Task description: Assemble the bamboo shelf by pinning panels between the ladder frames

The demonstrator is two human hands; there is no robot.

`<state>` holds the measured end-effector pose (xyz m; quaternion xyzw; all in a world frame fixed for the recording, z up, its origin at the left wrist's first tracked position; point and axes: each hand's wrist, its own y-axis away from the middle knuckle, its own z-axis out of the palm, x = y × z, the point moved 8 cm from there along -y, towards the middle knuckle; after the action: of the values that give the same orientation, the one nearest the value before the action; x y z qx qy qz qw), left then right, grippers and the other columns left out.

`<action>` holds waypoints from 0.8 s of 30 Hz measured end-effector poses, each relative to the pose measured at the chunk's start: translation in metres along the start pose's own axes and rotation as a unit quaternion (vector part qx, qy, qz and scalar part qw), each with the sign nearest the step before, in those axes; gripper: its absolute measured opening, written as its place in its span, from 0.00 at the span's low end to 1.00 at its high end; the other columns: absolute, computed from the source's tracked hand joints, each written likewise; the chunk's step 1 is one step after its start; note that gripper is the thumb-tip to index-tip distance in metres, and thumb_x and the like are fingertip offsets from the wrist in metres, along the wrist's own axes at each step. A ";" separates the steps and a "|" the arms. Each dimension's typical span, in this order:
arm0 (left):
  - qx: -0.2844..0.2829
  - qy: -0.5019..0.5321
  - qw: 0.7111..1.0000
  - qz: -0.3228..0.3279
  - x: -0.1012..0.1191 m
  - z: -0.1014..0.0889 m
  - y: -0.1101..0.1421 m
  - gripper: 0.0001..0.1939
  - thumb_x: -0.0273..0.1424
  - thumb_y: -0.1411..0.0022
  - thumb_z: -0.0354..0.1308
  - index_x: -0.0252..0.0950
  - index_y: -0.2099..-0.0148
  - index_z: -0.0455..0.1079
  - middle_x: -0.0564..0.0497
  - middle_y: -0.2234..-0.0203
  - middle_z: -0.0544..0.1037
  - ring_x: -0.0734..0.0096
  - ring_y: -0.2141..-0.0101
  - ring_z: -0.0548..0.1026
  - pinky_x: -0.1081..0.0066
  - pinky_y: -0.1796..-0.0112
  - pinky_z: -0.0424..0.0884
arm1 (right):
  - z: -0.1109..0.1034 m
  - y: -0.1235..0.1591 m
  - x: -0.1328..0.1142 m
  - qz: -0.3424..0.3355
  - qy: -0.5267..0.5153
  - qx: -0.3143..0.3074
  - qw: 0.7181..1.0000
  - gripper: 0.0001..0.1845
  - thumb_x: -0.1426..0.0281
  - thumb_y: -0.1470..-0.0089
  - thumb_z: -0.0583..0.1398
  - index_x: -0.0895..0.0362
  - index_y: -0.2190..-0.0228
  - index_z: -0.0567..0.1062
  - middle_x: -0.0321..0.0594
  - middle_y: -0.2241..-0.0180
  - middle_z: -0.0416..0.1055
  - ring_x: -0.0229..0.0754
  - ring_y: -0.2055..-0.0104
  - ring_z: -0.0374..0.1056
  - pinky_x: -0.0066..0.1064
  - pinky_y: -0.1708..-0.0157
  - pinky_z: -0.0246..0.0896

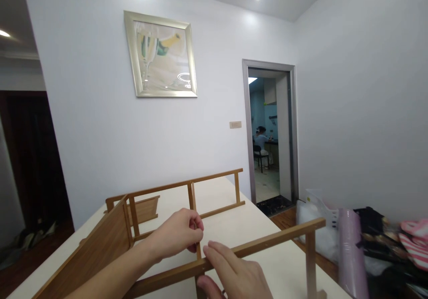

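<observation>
A partly assembled wooden shelf frame (pixel 281 236) lies on a white table, with two ladder-like sides and a wide wooden panel (pixel 96 245) at its left end. My left hand (pixel 182 232) is closed in a pinch over the thin crossbar between the sides; whatever its fingertips hold is hidden. Close beside it, my right hand (pixel 236 272) grips the near rail at a joint, fingers over the top and thumb below. A smaller wooden piece (pixel 145 210) shows behind the panel.
The white tabletop (pixel 217 227) reaches toward the wall. On the floor at right are a pinkish-purple roll (pixel 351 250), a white plastic basket (pixel 321 205) and piled cloth items (pixel 416 241). Through the doorway (pixel 267 174), a person (pixel 261 138) sits in another room.
</observation>
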<state>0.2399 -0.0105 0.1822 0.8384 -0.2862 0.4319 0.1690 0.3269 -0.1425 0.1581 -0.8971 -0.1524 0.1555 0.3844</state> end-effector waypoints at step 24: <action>0.231 -0.190 0.876 0.377 0.049 0.027 0.147 0.11 0.29 0.34 0.50 0.43 0.54 0.72 0.44 0.65 0.76 0.64 0.62 0.75 0.64 0.63 0.73 | 0.013 -0.035 0.006 0.009 -0.070 -0.046 0.996 0.19 0.64 0.36 0.50 0.48 0.47 0.71 0.44 0.54 0.77 0.44 0.62 0.77 0.28 0.67 0.72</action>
<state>0.1880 -0.1557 0.2127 0.7479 -0.4995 0.3490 -0.2632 0.3213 -0.1085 0.1746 -0.9024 -0.1775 0.2139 0.3294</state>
